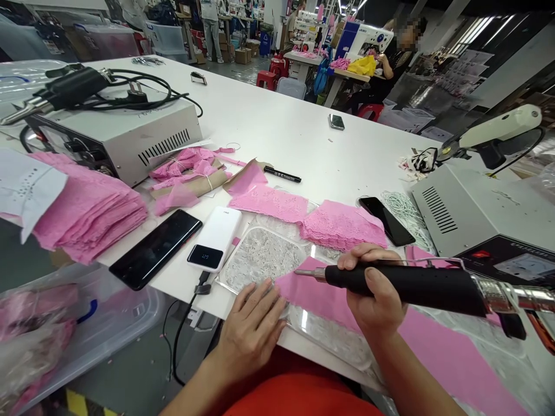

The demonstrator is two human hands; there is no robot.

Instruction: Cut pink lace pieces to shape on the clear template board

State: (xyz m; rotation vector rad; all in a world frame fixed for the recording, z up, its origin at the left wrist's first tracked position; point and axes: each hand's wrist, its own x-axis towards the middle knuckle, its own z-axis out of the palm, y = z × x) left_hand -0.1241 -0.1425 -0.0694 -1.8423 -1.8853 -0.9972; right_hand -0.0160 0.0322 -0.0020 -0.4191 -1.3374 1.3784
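My right hand is wrapped around a thick black-handled tool with a narrow metal tip. That tip points left, over the end of a long pink fabric strip; whether it touches the cloth I cannot tell. Flat on the clear patterned plate lies my left hand, its fingers stretched out and their tips at the strip's left end. The strip runs beneath the right hand and on toward the lower right. Behind the plate are a lace-edged pink stack and a flatter pink piece.
On the left are a folded pink pile, a black phone, a white power bank with a cable, and a grey control box. A second box stands right. Another person sits at a sewing machine behind.
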